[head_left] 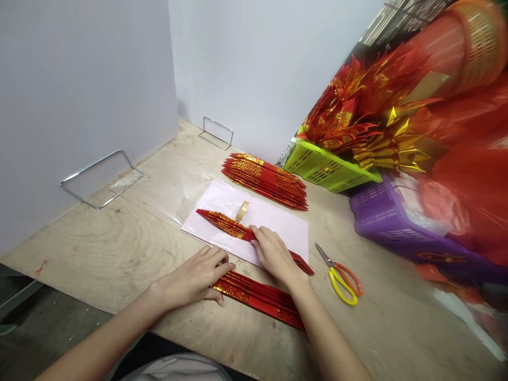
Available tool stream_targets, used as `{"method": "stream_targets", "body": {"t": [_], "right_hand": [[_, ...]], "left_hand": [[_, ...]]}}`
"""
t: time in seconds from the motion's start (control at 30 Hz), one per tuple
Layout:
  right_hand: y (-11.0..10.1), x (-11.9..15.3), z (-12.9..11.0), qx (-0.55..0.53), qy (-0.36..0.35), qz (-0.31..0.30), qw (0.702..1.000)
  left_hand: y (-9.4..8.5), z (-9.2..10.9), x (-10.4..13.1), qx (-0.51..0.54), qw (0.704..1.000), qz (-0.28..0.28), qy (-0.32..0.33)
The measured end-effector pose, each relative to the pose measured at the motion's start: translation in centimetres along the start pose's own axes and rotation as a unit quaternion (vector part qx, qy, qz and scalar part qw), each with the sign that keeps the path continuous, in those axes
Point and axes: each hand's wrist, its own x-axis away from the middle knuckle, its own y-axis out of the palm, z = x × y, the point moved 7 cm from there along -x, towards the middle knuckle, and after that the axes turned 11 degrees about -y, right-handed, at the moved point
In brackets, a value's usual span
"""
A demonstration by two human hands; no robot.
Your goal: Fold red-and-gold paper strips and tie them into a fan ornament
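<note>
My left hand (202, 274) is at the left end of a stack of pleated red-and-gold paper (257, 296) near the table's front edge. Its fingers and thumb close around that end and hide it. With my right hand (272, 251) I pinch a second, narrower pleated red-and-gold paper piece (226, 224), pointed at both ends. That piece lies slantwise across a white sheet (286, 224), and my hand covers its middle. Just behind it a roll of tape (242, 210) stands on edge.
A thick bundle of pleated red-and-gold paper (264, 180) lies farther back. Scissors (341, 278) with yellow and orange handles rest at right. Beyond are a green basket (329, 172) of red and gold paper shapes and a purple basket (381, 217). Wire frames (101, 180) stand along the wall.
</note>
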Motion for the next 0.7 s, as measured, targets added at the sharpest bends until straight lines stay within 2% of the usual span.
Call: {"method": "stream_targets", "body": {"t": [0.23, 0.37, 0.47, 0.57, 0.7], "right_hand": [[-0.4, -0.1, -0.5, 0.092, -0.007, -0.014, 0.996], [-2.6, 1.5, -1.9, 0.099, 0.003, 0.053, 0.994], [-3.4, 4.0, -4.3, 0.067, -0.018, 0.089, 0.994], [-1.5, 6.3, -6.9, 0.043, -0.063, 0.043, 0.996], [1.0, 7.7, -6.9, 0.069, -0.017, -0.001, 0.997]], "left_hand": [[0.4, 0.8, -0.2, -0.081, 0.996, 0.016, 0.018], [0.5, 0.7, -0.6, -0.096, 0.995, 0.016, 0.024], [0.4, 0.6, -0.6, -0.085, 0.996, 0.017, 0.026], [0.5, 0.4, -0.7, -0.067, 0.997, 0.021, 0.027], [0.6, 0.4, -1.0, -0.063, 0.997, 0.013, 0.029]]}}
